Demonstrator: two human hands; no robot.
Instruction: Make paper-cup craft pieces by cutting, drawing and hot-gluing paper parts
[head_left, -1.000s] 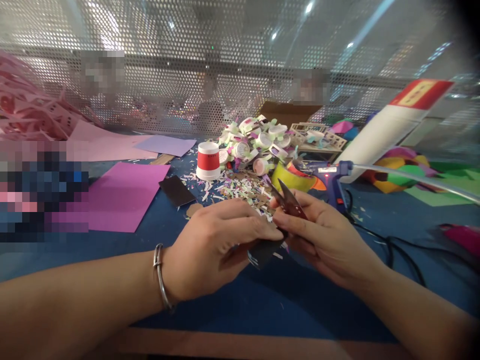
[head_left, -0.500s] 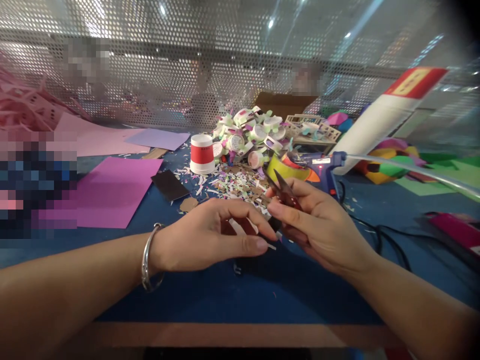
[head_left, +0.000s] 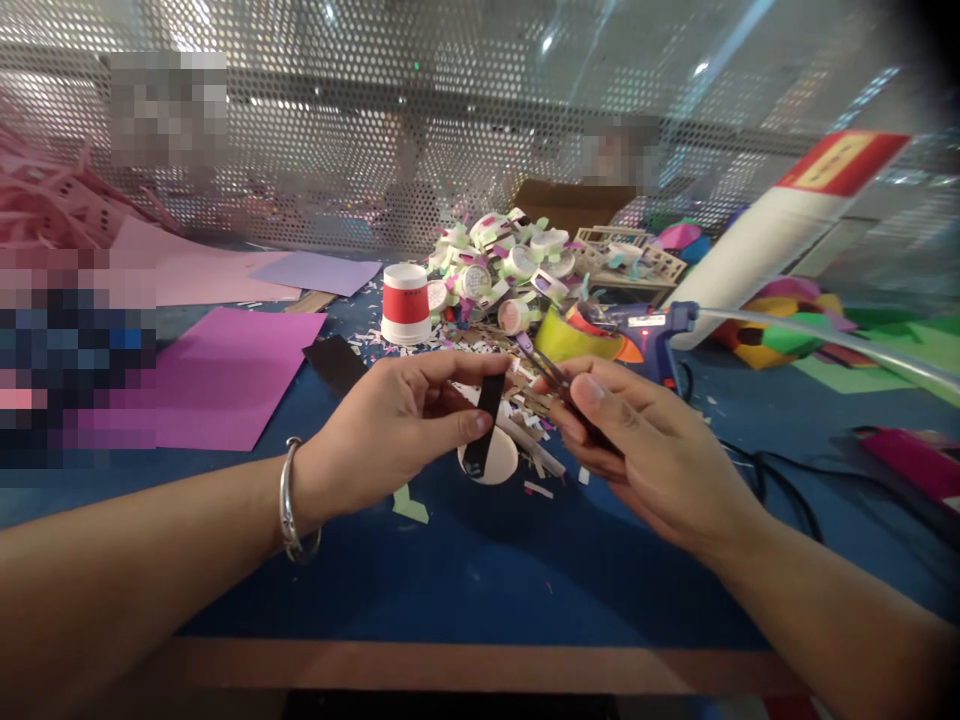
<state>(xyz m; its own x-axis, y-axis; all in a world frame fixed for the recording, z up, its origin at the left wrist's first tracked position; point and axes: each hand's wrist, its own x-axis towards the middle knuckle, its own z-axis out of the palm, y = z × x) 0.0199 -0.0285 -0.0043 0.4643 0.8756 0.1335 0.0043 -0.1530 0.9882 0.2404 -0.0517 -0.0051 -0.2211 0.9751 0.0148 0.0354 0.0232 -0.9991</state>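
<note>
My left hand (head_left: pixel 405 425) pinches a narrow black paper strip (head_left: pixel 491 405) upright between thumb and fingers. Behind the strip's lower end lies a pale round disc (head_left: pixel 501 462) on the blue table. In my right hand (head_left: pixel 637 440) are small scissors (head_left: pixel 551 372), their blades pointing up and left toward the strip but apart from it. My right fingers hide the scissor handles. A larger black paper piece (head_left: pixel 335 366) lies behind my left wrist, partly covered by it. A light green paper scrap (head_left: pixel 409 505) is below my left hand.
Paper clippings (head_left: pixel 457 345) spread before a heap of small cup-like pieces (head_left: pixel 510 260). A red-and-white paper cup (head_left: pixel 406 304) stands left of it. A blue glue gun (head_left: pixel 660 335) and black cable (head_left: pixel 780 465) are at right; purple paper (head_left: pixel 240 380) lies left.
My left hand has drawn back left and up, bringing the black strip upright into view. The scissor blades have tilted further left, and the pale disc and green scrap are now uncovered.
</note>
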